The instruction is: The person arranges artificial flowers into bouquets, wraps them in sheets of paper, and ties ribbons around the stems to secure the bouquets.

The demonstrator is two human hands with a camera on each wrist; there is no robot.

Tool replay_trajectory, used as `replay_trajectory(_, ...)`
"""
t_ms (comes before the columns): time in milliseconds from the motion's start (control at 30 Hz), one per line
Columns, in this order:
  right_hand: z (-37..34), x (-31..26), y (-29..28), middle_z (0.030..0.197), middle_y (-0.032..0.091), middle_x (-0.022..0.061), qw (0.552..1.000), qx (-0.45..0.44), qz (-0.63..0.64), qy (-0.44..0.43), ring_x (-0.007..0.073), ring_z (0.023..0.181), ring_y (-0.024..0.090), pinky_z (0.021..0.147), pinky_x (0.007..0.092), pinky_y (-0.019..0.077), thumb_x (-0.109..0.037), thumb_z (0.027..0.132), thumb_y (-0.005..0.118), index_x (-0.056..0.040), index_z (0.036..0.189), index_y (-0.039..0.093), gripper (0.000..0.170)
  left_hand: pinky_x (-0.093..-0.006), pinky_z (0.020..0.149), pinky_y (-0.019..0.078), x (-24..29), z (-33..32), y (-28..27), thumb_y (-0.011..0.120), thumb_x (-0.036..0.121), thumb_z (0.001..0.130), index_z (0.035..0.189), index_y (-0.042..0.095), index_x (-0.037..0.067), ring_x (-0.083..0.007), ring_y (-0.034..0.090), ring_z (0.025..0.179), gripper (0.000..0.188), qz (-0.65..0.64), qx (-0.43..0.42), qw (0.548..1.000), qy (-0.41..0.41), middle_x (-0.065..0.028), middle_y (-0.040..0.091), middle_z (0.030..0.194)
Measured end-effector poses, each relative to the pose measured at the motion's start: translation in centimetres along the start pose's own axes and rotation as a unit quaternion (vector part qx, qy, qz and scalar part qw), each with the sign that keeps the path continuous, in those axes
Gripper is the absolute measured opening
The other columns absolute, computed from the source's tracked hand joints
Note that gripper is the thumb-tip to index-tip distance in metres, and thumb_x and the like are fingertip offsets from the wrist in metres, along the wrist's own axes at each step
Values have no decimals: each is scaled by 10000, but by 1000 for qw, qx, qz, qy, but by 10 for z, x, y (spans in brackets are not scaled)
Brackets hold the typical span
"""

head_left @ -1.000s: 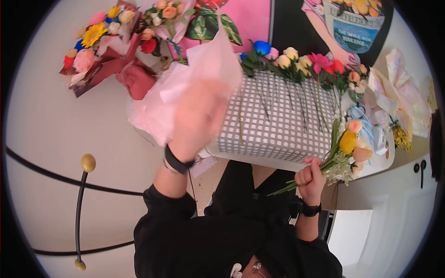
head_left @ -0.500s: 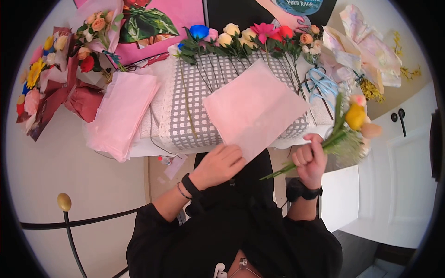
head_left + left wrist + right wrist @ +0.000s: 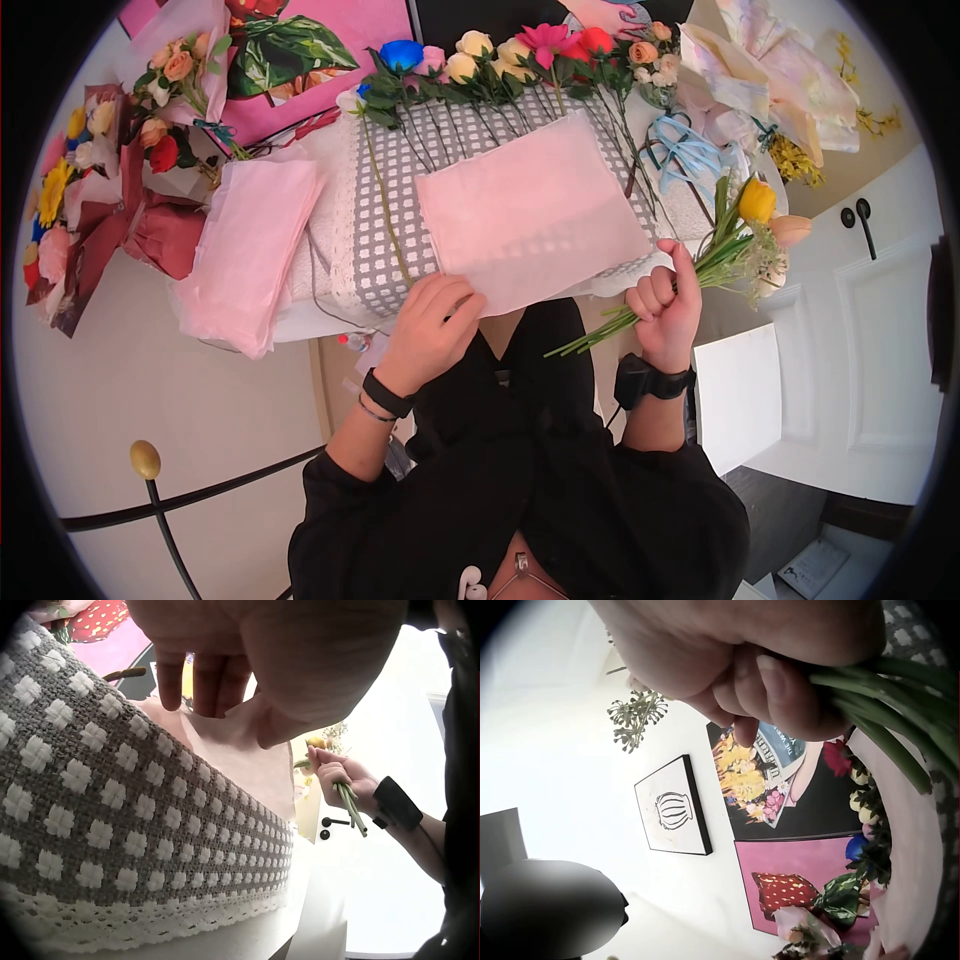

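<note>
In the head view a pale pink sheet (image 3: 535, 210) lies across the checked cloth. The left hand (image 3: 430, 330) pinches its near left corner; in the left wrist view the thumb and fingers of that hand (image 3: 262, 667) meet at the paper (image 3: 240, 750). The right hand (image 3: 665, 310) grips a bunch of green stems (image 3: 610, 330) at the table's front right, with a yellow tulip (image 3: 757, 201) and a peach one pointing away to the right. Curled fingers wrap the stems (image 3: 892, 705) in the right wrist view.
A stack of pink sheets (image 3: 250, 240) lies at the left, beside wrapped bouquets (image 3: 150, 220). Single flowers line the back of the checked cloth (image 3: 375, 270), with a blue rose (image 3: 401, 55) among them. Blue ribbon (image 3: 685, 150) and pale wrapping paper (image 3: 780, 70) are at the right.
The left hand has come from the stack at the left with a pink sheet, which now lies turned straighter on the cloth. The right hand still holds the flowers.
</note>
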State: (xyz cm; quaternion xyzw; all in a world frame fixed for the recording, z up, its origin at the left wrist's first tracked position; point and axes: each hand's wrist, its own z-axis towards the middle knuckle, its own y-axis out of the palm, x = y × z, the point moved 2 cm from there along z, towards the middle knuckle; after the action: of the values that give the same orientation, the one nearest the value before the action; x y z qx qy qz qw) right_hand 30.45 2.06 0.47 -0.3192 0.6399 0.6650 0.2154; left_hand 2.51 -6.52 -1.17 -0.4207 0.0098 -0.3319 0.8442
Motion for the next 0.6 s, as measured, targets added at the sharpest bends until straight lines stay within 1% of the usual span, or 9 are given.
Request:
replay_trajectory(67, -1, -4, -5, 520, 170, -82, 1000, 0, 5, -7, 52, 420, 131, 408, 243, 158, -265, 1067, 408, -50, 1106, 576, 276, -434, 918, 463, 3, 2, -1, 738, 64, 747, 971, 629, 42, -247, 596, 999, 250, 35, -18, 999, 7, -67, 592, 985)
replay_trajectory(100, -1, -5, -9, 520, 170, -82, 1000, 1, 4, -10, 52, 420, 131, 408, 243, 158, -265, 1067, 408, -50, 1106, 576, 276, -434, 918, 463, 2, 1, -1, 738, 64, 747, 971, 629, 42, -247, 596, 999, 250, 33, -17, 999, 10, -67, 592, 985)
replay_trajectory(167, -2, -7, -15, 515, 182, -79, 999, 29, -8, -17, 53, 419, 150, 419, 257, 155, -259, 1048, 454, -45, 1097, 592, 259, -438, 930, 454, 2, 0, 1, 746, 88, 762, 969, 635, 49, -239, 596, 1002, 239, 27, -11, 1000, 12, -58, 602, 982)
replay_trajectory(300, -5, -11, -14, 517, 182, -78, 999, 40, -10, -23, 54, 420, 149, 422, 258, 155, -261, 1047, 456, -48, 1086, 592, 256, -434, 923, 457, 2, 1, -2, 749, 102, 769, 980, 644, 49, -242, 596, 1001, 241, 29, -14, 999, 17, -56, 610, 974)
replay_trajectory(400, -5, -14, -12, 519, 183, -77, 999, 21, -9, -30, 55, 421, 148, 424, 259, 154, -272, 1049, 456, -47, 1077, 591, 264, -435, 911, 466, -1, -1, -3, 732, 62, 759, 989, 658, 41, -250, 599, 994, 242, 31, -8, 999, 20, -63, 616, 980)
replay_trajectory(467, -4, -14, -9, 522, 180, -76, 999, 12, -6, -30, 56, 421, 146, 425, 260, 154, -289, 1056, 441, -44, 1085, 592, 290, -412, 871, 491, -2, -4, -5, 713, 12, 728, 998, 664, 23, -262, 605, 977, 274, 39, -9, 999, 21, -76, 618, 985)
replay_trajectory(600, -2, -9, -6, 526, 176, -76, 1000, 0, 5, -13, 56, 422, 141, 426, 258, 152, -304, 1063, 420, -39, 1094, 594, 319, -386, 836, 512, -1, -11, -7, 679, -39, 702, 998, 665, 5, -275, 615, 984, 299, 39, -3, 999, 6, -95, 622, 997)
